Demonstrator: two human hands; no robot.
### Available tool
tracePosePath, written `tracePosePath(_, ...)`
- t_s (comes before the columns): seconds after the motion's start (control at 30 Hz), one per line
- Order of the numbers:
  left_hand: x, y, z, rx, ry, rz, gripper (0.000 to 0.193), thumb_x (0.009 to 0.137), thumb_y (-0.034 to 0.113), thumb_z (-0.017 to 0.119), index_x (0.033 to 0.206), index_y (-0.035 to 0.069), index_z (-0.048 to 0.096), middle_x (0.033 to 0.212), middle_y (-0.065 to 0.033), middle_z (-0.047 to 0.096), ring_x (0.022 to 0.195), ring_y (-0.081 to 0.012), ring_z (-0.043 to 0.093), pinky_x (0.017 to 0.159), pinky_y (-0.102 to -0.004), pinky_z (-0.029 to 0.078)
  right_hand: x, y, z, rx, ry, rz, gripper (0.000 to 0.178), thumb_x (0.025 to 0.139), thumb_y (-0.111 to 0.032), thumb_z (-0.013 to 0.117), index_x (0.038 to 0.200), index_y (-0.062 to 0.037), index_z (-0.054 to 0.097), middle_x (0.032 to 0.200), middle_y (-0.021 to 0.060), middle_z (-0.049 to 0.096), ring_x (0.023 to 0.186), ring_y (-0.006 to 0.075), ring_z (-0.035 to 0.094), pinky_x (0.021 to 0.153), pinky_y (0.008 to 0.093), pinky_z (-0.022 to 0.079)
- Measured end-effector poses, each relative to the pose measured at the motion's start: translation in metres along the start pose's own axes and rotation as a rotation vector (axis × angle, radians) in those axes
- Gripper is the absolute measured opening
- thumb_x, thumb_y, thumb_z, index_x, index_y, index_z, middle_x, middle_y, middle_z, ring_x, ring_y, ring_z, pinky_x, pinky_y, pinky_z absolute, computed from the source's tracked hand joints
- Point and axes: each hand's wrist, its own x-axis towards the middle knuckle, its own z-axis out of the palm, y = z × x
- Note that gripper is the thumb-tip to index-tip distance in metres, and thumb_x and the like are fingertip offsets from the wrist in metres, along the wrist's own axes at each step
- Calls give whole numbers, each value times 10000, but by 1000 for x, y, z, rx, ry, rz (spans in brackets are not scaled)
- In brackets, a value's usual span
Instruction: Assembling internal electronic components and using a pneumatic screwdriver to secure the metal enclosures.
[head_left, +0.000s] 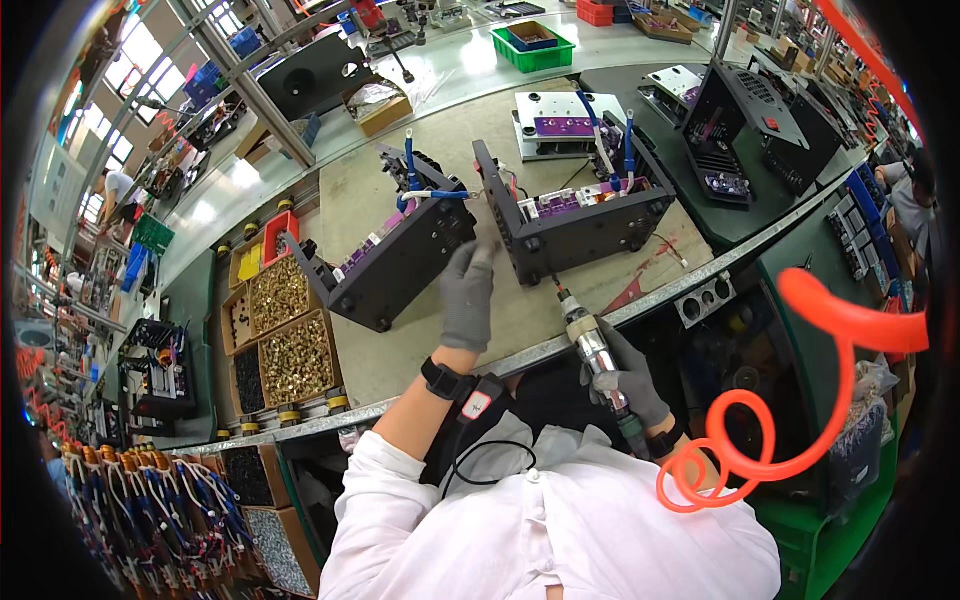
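Note:
My right hand (628, 372), in a grey glove, is wrapped round a silver power screwdriver (592, 345). Its bit points at the near lower side of a black metal housing (590, 232); whether it touches a screw is too small to tell. Purple circuit boards and blue-and-white cables sit inside this housing. My left hand (468, 300), also gloved, reaches up to the gap between it and a second black housing (405, 262), which stands tilted on the left. Its fingers look loosely extended, with nothing visible in them. Whether they touch either housing is unclear.
Boxes of brass-coloured fasteners (296, 358) stand left of the work board (500, 340). A silver-plated unit (565, 125) lies behind the right housing. A coiled red air hose (745, 440) hangs at the right. A green tray (533, 50) sits at the back, and hanging wire bundles (160, 510) are lower left.

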Motion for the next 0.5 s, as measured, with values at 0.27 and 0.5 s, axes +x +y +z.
tracePosePath(0.27,26,24,15,408,-392,437,295,946,188,608,1185,18,642,976,2,659,907,-64,559,819,-226,468,7,1,9,-27,44,-43,976,653,-133,669,1502,-31,197,842,160,621,599,175,615,525,280,511)
tracePosePath(0.5,-1,43,-21,113,-175,227,213,932,164,611,1079,37,698,761,54,589,622,-1,417,543,-178,328,5,5,-2,28,-24,-8,945,639,-69,630,1495,-57,231,859,171,625,607,207,634,504,287,523)
